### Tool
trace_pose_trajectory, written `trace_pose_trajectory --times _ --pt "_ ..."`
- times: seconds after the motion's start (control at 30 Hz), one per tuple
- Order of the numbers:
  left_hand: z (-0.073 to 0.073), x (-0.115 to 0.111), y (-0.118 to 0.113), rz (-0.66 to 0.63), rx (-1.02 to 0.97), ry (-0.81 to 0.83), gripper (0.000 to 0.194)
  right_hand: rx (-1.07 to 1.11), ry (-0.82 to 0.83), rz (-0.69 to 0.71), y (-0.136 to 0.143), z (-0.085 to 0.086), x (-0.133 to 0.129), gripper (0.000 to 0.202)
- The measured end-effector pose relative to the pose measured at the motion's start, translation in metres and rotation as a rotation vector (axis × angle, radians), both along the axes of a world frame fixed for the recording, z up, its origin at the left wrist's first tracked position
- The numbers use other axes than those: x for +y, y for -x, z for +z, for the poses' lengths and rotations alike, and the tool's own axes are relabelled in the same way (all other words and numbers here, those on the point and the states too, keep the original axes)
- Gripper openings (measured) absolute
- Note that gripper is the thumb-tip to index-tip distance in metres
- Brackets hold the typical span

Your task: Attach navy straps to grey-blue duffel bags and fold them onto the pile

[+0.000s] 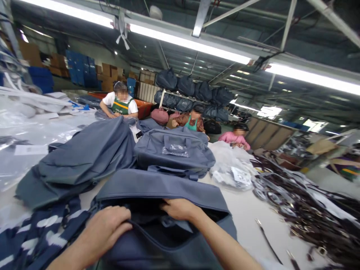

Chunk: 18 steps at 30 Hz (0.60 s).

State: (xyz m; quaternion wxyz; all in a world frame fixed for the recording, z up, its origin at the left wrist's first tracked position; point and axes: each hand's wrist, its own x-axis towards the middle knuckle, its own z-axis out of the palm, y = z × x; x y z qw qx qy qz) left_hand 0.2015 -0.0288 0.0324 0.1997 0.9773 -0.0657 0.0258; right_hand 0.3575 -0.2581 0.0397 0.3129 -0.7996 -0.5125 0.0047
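A blue-grey duffel bag (165,186) lies in front of me with its top gaping and its inside dark. My left hand (111,223) grips the near edge of the opening at its left end, fingers curled over the rim. My right hand (178,209) reaches into the opening near the far rim, and its fingertips are lost in shadow. Under the right wrist, something pale and shiny shows inside the bag; I cannot make out what it is. Just beyond stands another duffel bag (152,146) with a clear plastic packet (176,150) on it.
More blue-grey bags (84,153) are heaped left. Dark straps with metal clips (309,210) cover the right side, beside clear plastic bags (232,165). Navy-and-white fabric (42,236) lies near left. Three people work across the table (208,183). Bags hang on a rack behind.
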Motion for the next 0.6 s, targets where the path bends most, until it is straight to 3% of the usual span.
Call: trace_pose_trajectory --times 0.07,0.1,0.17,0.2,0.27,0.33,0.4,0.5,0.6 --pt "-0.009 0.008 -0.01 0.127 0.004 -0.081 0.026 0.217 0.099 0.048 0.012 0.03 -0.049 0.021" --pt "-0.011 0.009 -0.014 0.174 0.015 -0.132 0.03 0.457 0.145 0.037 0.017 0.043 -0.077 0.025" --pt "-0.008 0.002 -0.02 0.218 0.009 -0.199 0.035 0.768 0.097 -0.204 0.025 0.056 -0.134 0.035" --pt "-0.005 -0.007 -0.021 0.21 -0.013 -0.207 0.037 0.758 0.038 -0.394 0.027 0.055 -0.162 0.039" --pt "0.004 -0.039 -0.021 0.129 -0.093 -0.156 0.035 0.514 -0.018 -0.761 0.03 0.04 -0.212 0.04" --pt "0.009 -0.086 -0.018 -0.023 -0.175 -0.069 0.032 0.413 0.01 -0.949 0.031 0.013 -0.25 0.044" --pt "0.006 -0.139 -0.014 -0.208 -0.19 -0.015 0.027 0.439 0.031 -1.014 0.03 -0.017 -0.271 0.056" --pt "-0.012 -0.213 -0.013 -0.409 -0.083 -0.053 0.014 0.444 0.033 -1.034 0.019 -0.051 -0.279 0.07" --pt "-0.022 -0.255 -0.021 -0.532 0.011 -0.136 0.008 0.4 0.075 -1.008 0.0 -0.069 -0.271 0.06"
